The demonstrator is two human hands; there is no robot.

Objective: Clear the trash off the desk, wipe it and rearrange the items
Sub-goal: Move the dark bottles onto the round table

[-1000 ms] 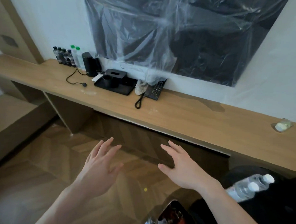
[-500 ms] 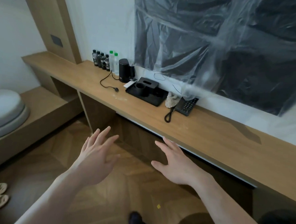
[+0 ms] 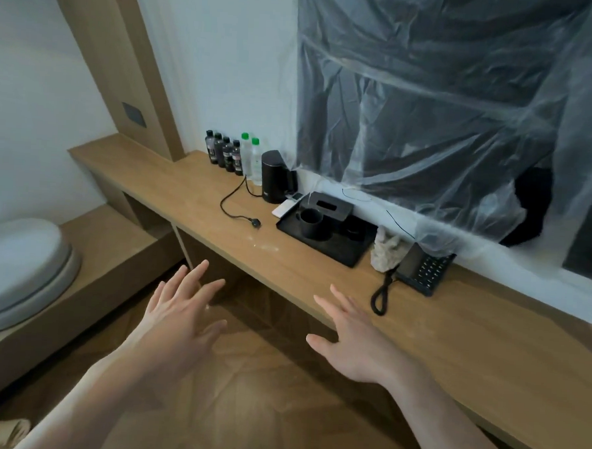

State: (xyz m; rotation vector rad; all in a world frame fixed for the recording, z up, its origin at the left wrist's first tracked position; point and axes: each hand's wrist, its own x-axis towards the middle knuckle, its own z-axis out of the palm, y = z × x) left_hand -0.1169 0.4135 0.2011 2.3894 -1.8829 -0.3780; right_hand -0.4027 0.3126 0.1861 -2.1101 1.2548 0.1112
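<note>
both hands hover with fingers spread and hold nothing — left hand short of the worktop, right hand over its front edge. beyond the right hand, the crumpled tissue lies between the black tray and the telephone.

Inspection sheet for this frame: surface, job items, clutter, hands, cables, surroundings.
Surface: wooden desk, pale smear near its front edge.
Job's things: black tray carrying a mug and tissue box; kettle; row of bottles; telephone.
Clutter: crumpled wad between tray and telephone.
Hands: left hand and right hand open, holding nothing.
Cables: unplugged kettle cord; coiled handset cord.
Surroundings: plastic-covered dark panel on the wall.
</note>
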